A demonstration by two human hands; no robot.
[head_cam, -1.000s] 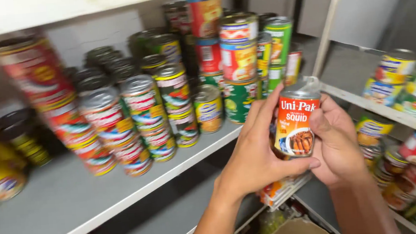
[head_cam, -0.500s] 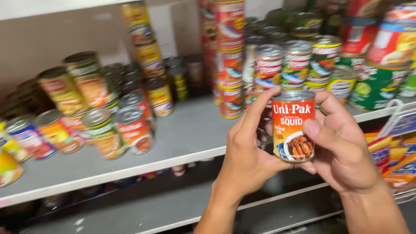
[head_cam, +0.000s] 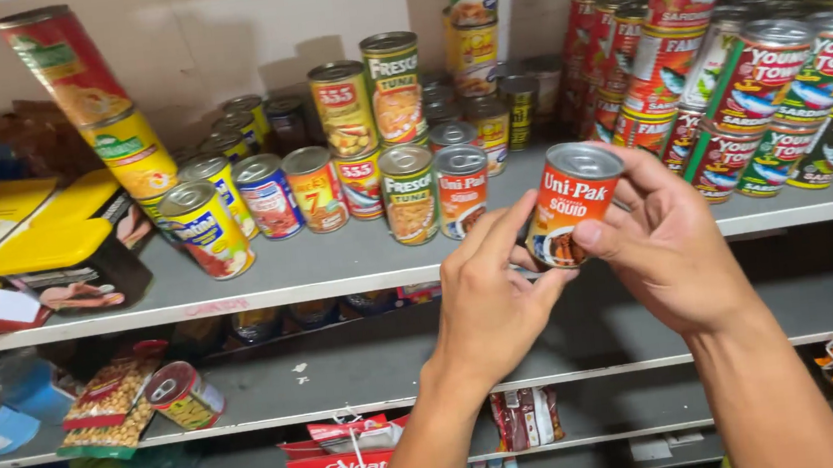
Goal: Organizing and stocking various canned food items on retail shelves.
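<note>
Both of my hands hold one small red and orange food can with a silver lid, tilted a little, in front of a grey shelf. My left hand grips its lower left side with thumb and fingers. My right hand wraps its right side, thumb pressed on the label. Just behind the can stand a similar red can and a green and yellow can on the shelf.
Rows of stacked cans fill the shelf's right side. More cans and tall stacked tins stand at the left, beside yellow and black boxes. Lower shelves hold a lying can, snack bags and packets.
My view has swung left along the shelves, so different cans now sit behind my hands. The held can has risen slightly and tilted; both hands keep their grip.
</note>
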